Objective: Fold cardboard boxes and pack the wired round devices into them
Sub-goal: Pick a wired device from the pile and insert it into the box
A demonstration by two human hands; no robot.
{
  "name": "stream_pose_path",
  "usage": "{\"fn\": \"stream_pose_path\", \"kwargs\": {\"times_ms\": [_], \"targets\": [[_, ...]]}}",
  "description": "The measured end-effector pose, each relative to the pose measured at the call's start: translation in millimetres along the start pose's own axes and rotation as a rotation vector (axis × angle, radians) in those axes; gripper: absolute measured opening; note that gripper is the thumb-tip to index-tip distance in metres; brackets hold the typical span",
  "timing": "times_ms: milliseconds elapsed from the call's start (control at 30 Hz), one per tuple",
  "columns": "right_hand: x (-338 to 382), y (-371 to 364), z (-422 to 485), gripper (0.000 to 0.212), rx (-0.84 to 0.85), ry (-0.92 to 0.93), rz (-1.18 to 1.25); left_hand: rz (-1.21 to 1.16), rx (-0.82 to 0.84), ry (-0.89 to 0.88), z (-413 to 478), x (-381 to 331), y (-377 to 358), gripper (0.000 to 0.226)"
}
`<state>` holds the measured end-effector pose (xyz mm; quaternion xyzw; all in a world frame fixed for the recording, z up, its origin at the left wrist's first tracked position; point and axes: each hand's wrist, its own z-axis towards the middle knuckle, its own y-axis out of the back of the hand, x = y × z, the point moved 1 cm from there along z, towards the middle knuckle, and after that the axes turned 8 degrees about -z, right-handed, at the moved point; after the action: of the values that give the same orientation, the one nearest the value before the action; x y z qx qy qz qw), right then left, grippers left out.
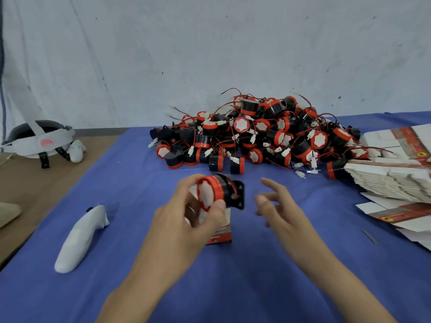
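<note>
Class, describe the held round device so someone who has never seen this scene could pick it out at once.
On the blue cloth, a heap of red-and-black round devices lies at the far side. Nearer the camera, the left hand grips one device over a small box. It alone is off the cloth, apart from the heap.

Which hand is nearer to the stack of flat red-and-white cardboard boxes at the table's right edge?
Right. The right hand hovers open left of the stack; the left hand, gripping a red-rimmed black round device, is farther left.
</note>
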<state>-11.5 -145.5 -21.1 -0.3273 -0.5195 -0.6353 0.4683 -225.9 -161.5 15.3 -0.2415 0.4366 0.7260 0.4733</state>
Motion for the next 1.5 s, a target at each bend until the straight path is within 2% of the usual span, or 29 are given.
{"fn": "stream_pose_path", "kwargs": {"times_ms": [167, 300, 367, 467, 567, 700, 867, 1000, 1233, 1500], "targets": [[-12, -23, 9, 0.114, 0.235, -0.052, -0.198, -0.049, -0.079, 0.06, 4, 8, 16, 0.042], [-15, -40, 17, 0.128, 0.278, -0.055, -0.219, 0.033, -0.044, 0.09, 1, 8, 18, 0.041], [-14, -44, 21, 0.115, 0.285, -0.031, -0.226, 0.142, -0.011, 0.097, -1, 7, 19, 0.04], [-13, -48, 22, 0.076, 0.273, 0.027, -0.27, 0.258, 0.027, 0.095, -4, 4, 18, 0.036], [-18, -49, 22, 0.061, 0.195, 0.047, -0.274, 0.365, 0.049, 0.086, -6, 2, 18, 0.037], [-18, -42, 17, 0.059, 0.109, 0.096, -0.242, 0.462, 0.001, 0.068, -10, 4, 13, 0.051], [-15, -32, 10, 0.061, 0.016, 0.184, -0.323, 0.642, -0.025, 0.02, -11, 5, 3, 0.048], [-16, -29, 3, 0.068, -0.044, 0.187, -0.46, 0.685, -0.062, 0.006, -13, 5, -7, 0.049], [-13, -26, -1, 0.065, -0.016, 0.206, -0.541, 0.66, -0.067, 0.011, -12, 7, -14, 0.046], [-13, -25, -3, 0.066, -0.015, 0.206, -0.538, 0.73, -0.019, -0.028, -14, -2, -21, 0.055]]}}
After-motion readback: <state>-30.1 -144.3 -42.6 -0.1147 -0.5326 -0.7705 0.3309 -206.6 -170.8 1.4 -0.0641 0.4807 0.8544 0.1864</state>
